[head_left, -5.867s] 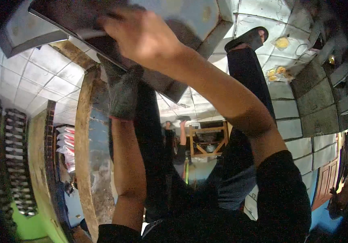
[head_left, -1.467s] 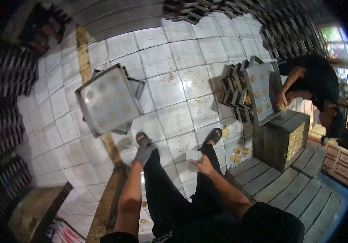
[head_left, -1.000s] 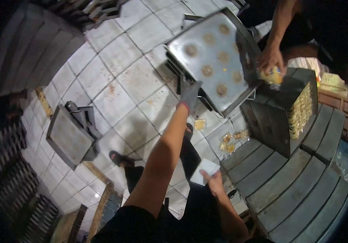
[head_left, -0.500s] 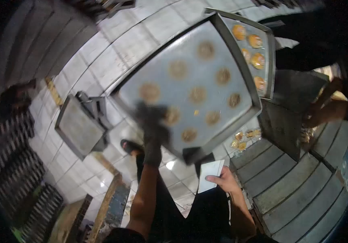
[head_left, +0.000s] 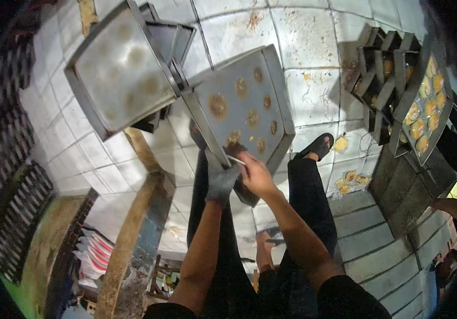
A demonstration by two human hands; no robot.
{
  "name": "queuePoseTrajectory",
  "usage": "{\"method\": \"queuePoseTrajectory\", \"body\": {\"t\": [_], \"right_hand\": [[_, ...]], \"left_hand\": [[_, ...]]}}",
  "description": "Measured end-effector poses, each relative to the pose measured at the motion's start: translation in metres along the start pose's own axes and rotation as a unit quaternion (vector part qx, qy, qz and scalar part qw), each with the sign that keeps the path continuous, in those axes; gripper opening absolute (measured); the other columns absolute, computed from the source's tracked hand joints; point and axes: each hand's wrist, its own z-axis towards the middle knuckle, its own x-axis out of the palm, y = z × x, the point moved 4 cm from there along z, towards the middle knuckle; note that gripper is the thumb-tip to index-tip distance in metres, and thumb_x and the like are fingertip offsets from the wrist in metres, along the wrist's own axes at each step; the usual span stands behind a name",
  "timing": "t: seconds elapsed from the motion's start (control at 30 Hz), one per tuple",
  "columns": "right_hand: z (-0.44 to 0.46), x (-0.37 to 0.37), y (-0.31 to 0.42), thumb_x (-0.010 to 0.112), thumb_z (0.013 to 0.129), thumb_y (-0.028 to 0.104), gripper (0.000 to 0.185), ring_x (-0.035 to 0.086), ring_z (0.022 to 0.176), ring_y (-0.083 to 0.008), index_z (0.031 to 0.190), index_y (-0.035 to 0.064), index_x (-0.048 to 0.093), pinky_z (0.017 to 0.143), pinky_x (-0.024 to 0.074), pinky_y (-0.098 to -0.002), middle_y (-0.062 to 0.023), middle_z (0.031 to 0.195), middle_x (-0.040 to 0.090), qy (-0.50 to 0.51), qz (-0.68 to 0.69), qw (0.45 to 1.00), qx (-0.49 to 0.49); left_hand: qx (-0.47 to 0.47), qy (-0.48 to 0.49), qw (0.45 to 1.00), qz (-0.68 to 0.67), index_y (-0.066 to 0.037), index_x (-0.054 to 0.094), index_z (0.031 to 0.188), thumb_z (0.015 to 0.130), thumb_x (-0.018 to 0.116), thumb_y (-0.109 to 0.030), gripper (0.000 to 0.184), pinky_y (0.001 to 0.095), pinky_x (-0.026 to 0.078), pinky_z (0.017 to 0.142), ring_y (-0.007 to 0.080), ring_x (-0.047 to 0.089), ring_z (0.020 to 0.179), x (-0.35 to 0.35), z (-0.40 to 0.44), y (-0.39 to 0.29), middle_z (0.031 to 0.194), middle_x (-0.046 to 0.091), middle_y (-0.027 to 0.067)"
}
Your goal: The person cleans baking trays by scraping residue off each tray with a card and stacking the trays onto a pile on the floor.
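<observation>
A metal baking tray (head_left: 226, 122) with round brown marks on its base is tilted in front of my legs. My left hand (head_left: 222, 183), in a dark grey glove, is closed on its near-left rim. My right hand (head_left: 255, 173) is bare and closed beside the glove, over the tray's near corner. A thin white flat piece (head_left: 236, 159) shows edge-on at my right fingers; most of it is hidden. A small yellow crumb (head_left: 251, 138) lies on the tray base.
At left, another marked tray (head_left: 114, 74) tops a pile of trays. At right, wrapped yellow buns (head_left: 422, 119) fill a tray on stacked trays. Wrapped pieces (head_left: 352, 179) lie on the tiled floor. A wooden beam (head_left: 133, 244) stands at lower left. A person's arm (head_left: 452, 209) shows at far right.
The marked tray has come lower and closer to my body, still in my left hand. My right hand has moved up and left with the white piece to the tray. My view has shifted.
</observation>
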Motion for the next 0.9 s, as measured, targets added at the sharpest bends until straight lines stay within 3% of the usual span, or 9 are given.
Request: {"method": "queuePoseTrajectory", "body": {"t": [0.13,0.27,0.33,0.4,0.47,0.63,0.73,0.87,0.9], "right_hand": [[0.017,0.043,-0.032,0.058,0.090,-0.001,0.030,0.059,0.110,-0.0479,0.121,0.0011,0.056,0.089,0.0514,-0.0523,-0.0246,0.114,0.063,0.041,-0.002,0.999,0.024],[0.060,0.058,-0.096,0.063,0.085,-0.001,0.029,0.066,0.101,-0.0438,0.114,-0.0015,0.062,0.085,0.0554,-0.0510,-0.0236,0.110,0.066,-0.106,-0.113,0.979,-0.134],[0.099,0.028,-0.102,0.063,0.087,0.004,0.030,0.068,0.100,-0.0438,0.116,-0.0003,0.065,0.083,0.0569,-0.0492,-0.0240,0.114,0.068,-0.039,-0.152,0.982,0.105],[0.077,0.046,-0.104,0.064,0.087,0.004,0.029,0.068,0.098,-0.0436,0.116,0.0009,0.066,0.082,0.0569,-0.0484,-0.0238,0.108,0.070,-0.058,-0.142,0.984,0.092],[0.043,0.067,-0.071,0.064,0.085,0.002,0.027,0.069,0.091,-0.0425,0.112,0.0011,0.067,0.080,0.0561,-0.0497,-0.0242,0.099,0.070,-0.053,-0.134,0.979,-0.147],[0.129,0.000,-0.222,0.069,0.082,0.005,0.033,0.069,0.094,-0.0439,0.115,-0.0001,0.067,0.081,0.0562,-0.0499,-0.0266,0.106,0.070,-0.097,-0.190,0.964,0.157],[0.177,-0.048,-0.296,0.071,0.081,0.004,0.035,0.069,0.088,-0.0452,0.115,-0.0019,0.066,0.078,0.0566,-0.0505,-0.0266,0.103,0.071,-0.235,-0.194,0.945,0.115],[0.156,-0.028,-0.211,0.064,0.091,0.004,0.032,0.072,0.098,-0.0378,0.122,0.0052,0.070,0.089,0.0561,-0.0460,-0.0278,0.105,0.071,0.028,-0.088,0.969,0.231],[0.141,-0.003,-0.155,0.063,0.089,0.003,0.035,0.070,0.108,-0.0358,0.123,0.0078,0.070,0.096,0.0547,-0.0455,-0.0245,0.115,0.070,0.067,-0.135,0.988,0.032]], "left_hand": [[-0.078,0.041,0.995,-0.044,-0.006,0.040,0.137,0.088,0.066,0.007,0.057,0.0316,0.054,0.087,0.0182,0.063,0.101,-0.024,0.020,0.017,0.117,0.060,0.0065],[-0.107,-0.016,0.992,-0.058,-0.010,0.027,0.153,0.086,0.065,0.007,0.079,0.0354,0.055,0.092,0.0209,0.061,0.110,-0.022,0.032,0.008,0.124,0.058,0.0108],[-0.102,0.016,0.988,-0.113,-0.013,0.020,0.159,0.087,0.064,0.008,0.087,0.0380,0.056,0.094,0.0217,0.061,0.111,-0.023,0.036,0.026,0.126,0.057,0.0111],[-0.145,-0.025,0.987,-0.070,-0.013,0.024,0.157,0.090,0.064,0.005,0.081,0.0398,0.056,0.096,0.0237,0.061,0.116,-0.023,0.037,0.027,0.129,0.057,0.0116],[-0.133,-0.011,0.989,-0.059,-0.013,0.031,0.155,0.092,0.065,0.004,0.074,0.0394,0.055,0.098,0.0265,0.061,0.120,-0.043,0.030,0.058,0.135,0.057,0.0133],[-0.196,-0.051,0.977,-0.069,-0.010,0.015,0.162,0.091,0.076,-0.009,0.093,0.0427,0.046,0.109,0.0282,0.050,0.131,-0.060,0.028,0.070,0.148,0.046,0.0120],[-0.210,-0.054,0.975,-0.052,-0.008,0.015,0.162,0.092,0.075,-0.012,0.093,0.0439,0.044,0.111,0.0312,0.047,0.136,-0.041,0.037,0.044,0.151,0.044,0.0146],[-0.268,-0.069,0.961,-0.029,-0.005,0.017,0.161,0.096,0.070,-0.010,0.084,0.0423,0.042,0.112,0.0296,0.047,0.136,-0.054,0.018,0.062,0.153,0.044,0.0149],[-0.198,-0.064,0.978,0.003,-0.003,0.018,0.160,0.097,0.069,-0.009,0.081,0.0412,0.042,0.112,0.0284,0.047,0.136,-0.046,0.026,0.050,0.153,0.044,0.0149]]}}
